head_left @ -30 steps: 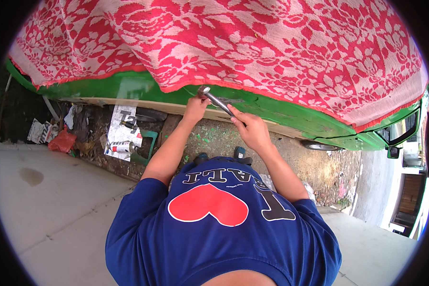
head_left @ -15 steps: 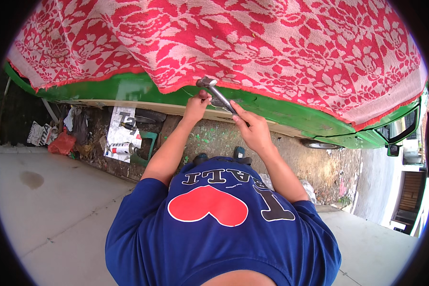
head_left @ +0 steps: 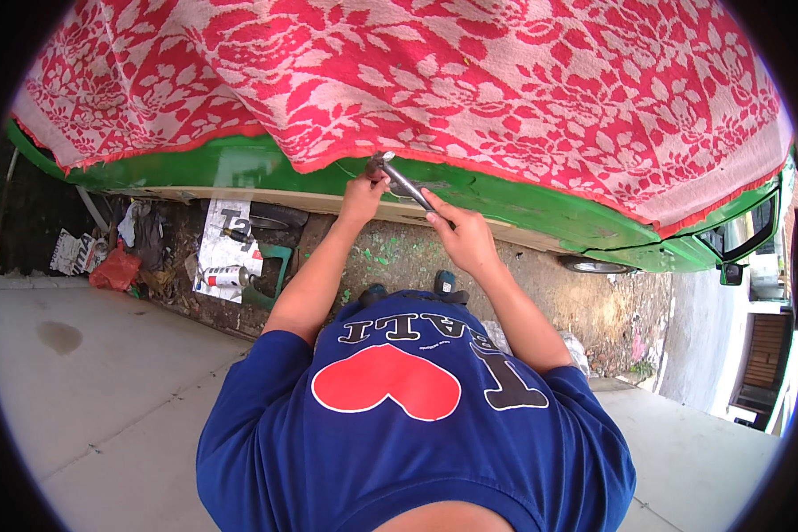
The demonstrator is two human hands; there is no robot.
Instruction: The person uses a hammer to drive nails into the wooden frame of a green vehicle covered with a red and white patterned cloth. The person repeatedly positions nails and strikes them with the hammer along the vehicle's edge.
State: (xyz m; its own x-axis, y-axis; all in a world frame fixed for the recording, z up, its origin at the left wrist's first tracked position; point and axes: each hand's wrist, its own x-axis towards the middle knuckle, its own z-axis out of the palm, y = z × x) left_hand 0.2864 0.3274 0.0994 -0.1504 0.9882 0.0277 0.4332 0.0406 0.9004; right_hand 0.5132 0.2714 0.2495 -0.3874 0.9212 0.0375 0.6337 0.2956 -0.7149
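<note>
My right hand (head_left: 466, 238) is closed round the lower handle of a metal hammer (head_left: 407, 184), which slants up to the left. The hammer's head is right at the fingers of my left hand (head_left: 361, 199). That hand is closed round a short brown, round-ended tool, mostly hidden now behind the hammer head and fingers; its exact kind does not show. Both hands are in front of a green car body panel (head_left: 505, 197), with bare, scraped patches beside them. A red and pale pink floral cloth (head_left: 523, 89) drapes over the car, its hem just above the hammer.
On the ground to the left, a printed sheet (head_left: 213, 235) bears a spray can (head_left: 226, 277), next to a green frame-like object (head_left: 277, 266). Further left are a red plastic bag (head_left: 115, 269) and other litter. A car wheel (head_left: 597, 264) is at right, beyond paint-spotted ground.
The hammer head has come down slightly, onto or right beside the brown tool in my left hand. My right hand has shifted slightly left with it. My left hand stays nearly in place.
</note>
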